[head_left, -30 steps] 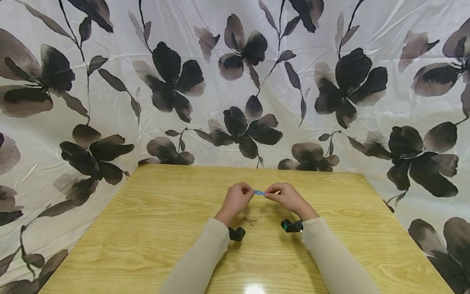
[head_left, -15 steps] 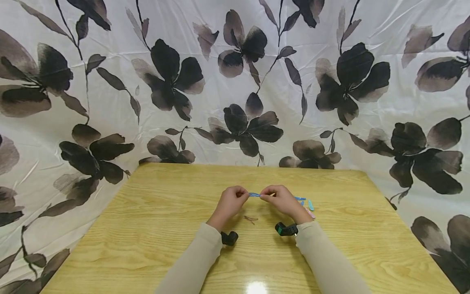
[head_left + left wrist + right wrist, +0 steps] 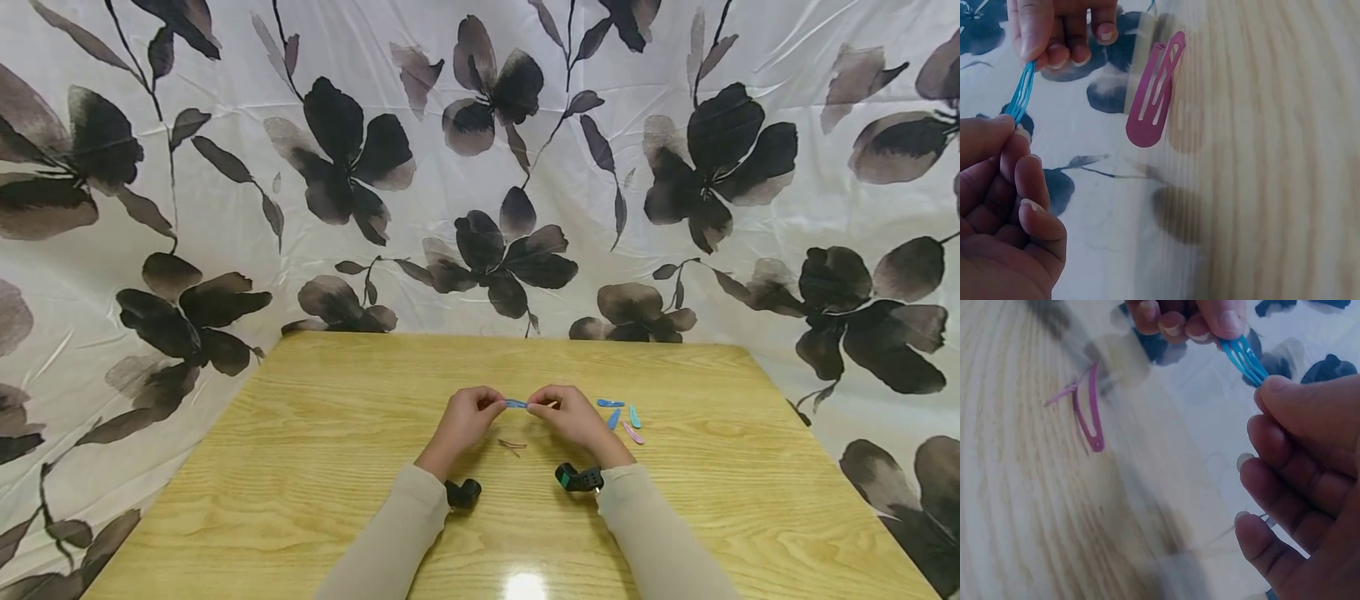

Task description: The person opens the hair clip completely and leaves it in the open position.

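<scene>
A blue snap hair clip (image 3: 516, 403) is stretched between my two hands above the middle of the table. My left hand (image 3: 467, 422) pinches one end between thumb and forefinger, and my right hand (image 3: 572, 421) pinches the other end the same way. Both wrist views show slots along the blue clip (image 3: 1021, 94); its tips are hidden under the fingers. On the tabletop just below and between the hands lies a pink snap hair clip (image 3: 1097, 419), its parts spread apart. From the head camera this pink clip (image 3: 512, 446) looks small and brownish.
Right of my right hand lie several more hair clips: a dark blue one (image 3: 611, 403), a lighter blue one (image 3: 613, 418), a turquoise one (image 3: 634, 416) and a pink one (image 3: 633, 433). The wooden table (image 3: 337, 467) ends at a floral cloth (image 3: 420, 200) behind.
Both hands have shifted slightly left and nearer to me, with the blue clip still between them. Clips that my right hand and wrist covered have come into view.
</scene>
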The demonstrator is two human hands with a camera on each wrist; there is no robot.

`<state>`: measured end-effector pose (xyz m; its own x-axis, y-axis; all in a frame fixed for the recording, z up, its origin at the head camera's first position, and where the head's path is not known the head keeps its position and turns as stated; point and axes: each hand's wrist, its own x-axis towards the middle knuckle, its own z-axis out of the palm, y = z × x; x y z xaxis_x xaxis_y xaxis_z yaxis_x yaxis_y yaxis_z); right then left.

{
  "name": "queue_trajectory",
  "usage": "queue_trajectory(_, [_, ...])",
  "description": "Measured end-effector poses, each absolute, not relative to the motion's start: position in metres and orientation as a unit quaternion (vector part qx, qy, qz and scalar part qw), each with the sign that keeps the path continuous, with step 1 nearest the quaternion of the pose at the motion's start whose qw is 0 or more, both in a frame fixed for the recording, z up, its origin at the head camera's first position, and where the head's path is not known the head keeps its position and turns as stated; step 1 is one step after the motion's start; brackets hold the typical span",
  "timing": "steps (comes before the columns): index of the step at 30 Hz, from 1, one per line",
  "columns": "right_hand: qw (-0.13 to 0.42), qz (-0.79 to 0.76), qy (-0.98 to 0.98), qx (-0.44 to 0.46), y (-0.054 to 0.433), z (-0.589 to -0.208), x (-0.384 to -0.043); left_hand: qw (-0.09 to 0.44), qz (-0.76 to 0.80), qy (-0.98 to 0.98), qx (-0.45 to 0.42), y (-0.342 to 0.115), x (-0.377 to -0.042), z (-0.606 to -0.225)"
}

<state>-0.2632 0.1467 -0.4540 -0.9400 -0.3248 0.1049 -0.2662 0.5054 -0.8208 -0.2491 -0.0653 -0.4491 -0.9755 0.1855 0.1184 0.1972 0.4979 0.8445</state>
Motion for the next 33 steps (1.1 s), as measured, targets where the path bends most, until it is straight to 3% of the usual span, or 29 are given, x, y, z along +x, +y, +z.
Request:
queue_trajectory(11, [0.008,-0.481,0.86,-0.169,0.139,-0.457,-0.258,0.001,-0.515,-0.848,-0.126,-0.074,-0.247,-0.455])
queue_trajectory(22, [0.02,-0.492,0.852,-0.178,0.138,-0.46,-0.255,0.019,-0.526,-0.839,-0.137,-0.076,-0.249,-0.459])
queue_trajectory(33, [0.024,-0.493,0.85,-0.185,0.136,-0.459,-0.253,0.004,-0.542,-0.826,-0.156,-0.078,-0.249,-0.462])
